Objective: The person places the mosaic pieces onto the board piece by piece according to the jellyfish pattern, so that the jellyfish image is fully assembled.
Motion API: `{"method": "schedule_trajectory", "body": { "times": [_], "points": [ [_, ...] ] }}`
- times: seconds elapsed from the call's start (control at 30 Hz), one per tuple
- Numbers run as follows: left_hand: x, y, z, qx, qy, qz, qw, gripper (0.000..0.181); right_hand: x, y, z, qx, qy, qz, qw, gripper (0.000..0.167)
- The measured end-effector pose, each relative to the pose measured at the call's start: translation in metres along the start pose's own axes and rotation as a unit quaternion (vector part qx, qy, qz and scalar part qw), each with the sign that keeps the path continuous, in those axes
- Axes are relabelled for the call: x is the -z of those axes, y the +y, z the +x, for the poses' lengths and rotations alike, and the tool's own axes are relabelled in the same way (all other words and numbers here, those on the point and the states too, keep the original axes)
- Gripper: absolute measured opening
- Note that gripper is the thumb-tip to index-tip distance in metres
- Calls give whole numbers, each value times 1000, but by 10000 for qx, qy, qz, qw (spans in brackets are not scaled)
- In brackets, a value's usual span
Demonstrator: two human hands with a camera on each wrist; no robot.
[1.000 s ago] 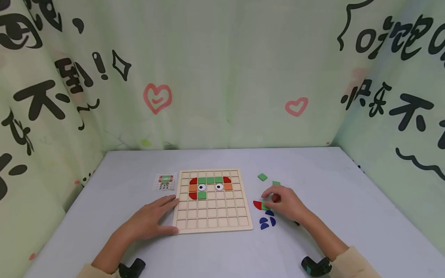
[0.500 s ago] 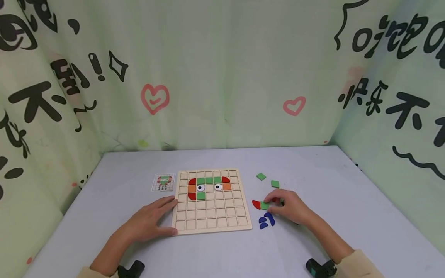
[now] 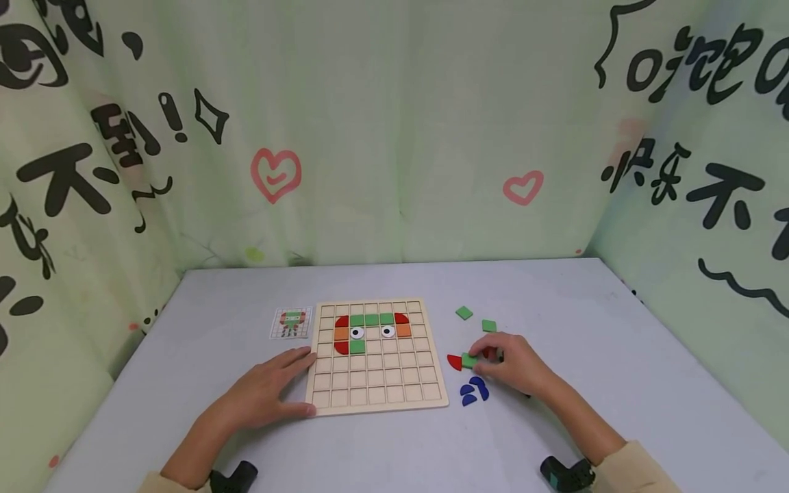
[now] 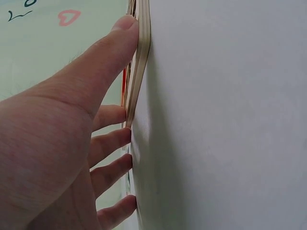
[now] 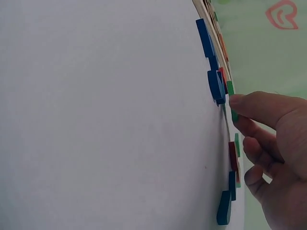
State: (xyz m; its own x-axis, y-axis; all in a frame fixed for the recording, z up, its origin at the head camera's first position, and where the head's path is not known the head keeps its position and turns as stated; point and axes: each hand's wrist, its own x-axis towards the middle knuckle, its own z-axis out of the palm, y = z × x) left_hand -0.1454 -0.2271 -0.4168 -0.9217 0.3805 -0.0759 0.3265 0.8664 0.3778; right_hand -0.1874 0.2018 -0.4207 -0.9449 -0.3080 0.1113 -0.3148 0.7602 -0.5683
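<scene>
A wooden grid board point(image 3: 388, 376) lies on the table with red, green and orange tiles and two eye tiles set in its upper squares. Along its left edge rests my left hand point(image 3: 265, 390), thumb and fingertips touching the rim, fingers fairly straight. To the right of the board, my right hand point(image 3: 514, 363) pinches a green square tile point(image 5: 231, 103) between thumb and index finger. Just left of that tile is a red quarter-round tile point(image 3: 455, 362). Several blue half-round tiles point(image 3: 468, 400) lie nearer the front. Red and dark pieces are partly hidden under the right hand.
A small picture card point(image 3: 291, 322) with a figure on a grid lies left of the board. Two more green square tiles, one point(image 3: 464, 313) farther back and one point(image 3: 489, 326) behind the right hand, lie flat. A printed curtain point(image 3: 401, 137) surrounds the table.
The right hand has closed its thumb and index finger on the green square tile, which has shifted slightly away from the front. My left hand stays at the board's edge.
</scene>
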Motion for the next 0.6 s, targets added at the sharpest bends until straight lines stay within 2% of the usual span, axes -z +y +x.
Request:
{"method": "schedule_trajectory", "body": {
  "times": [0.17,0.33,0.6],
  "points": [
    [-1,-1,1,-22,8,24,10000,88,-1,-3,3,9,63,29,10000,17],
    [0,-1,0,-36,26,63,10000,88,-4,-9,8,182,109,104,9997,18],
    [0,-1,1,-7,13,53,10000,88,-11,-20,19,305,-50,165,9994,14]
  ]
}}
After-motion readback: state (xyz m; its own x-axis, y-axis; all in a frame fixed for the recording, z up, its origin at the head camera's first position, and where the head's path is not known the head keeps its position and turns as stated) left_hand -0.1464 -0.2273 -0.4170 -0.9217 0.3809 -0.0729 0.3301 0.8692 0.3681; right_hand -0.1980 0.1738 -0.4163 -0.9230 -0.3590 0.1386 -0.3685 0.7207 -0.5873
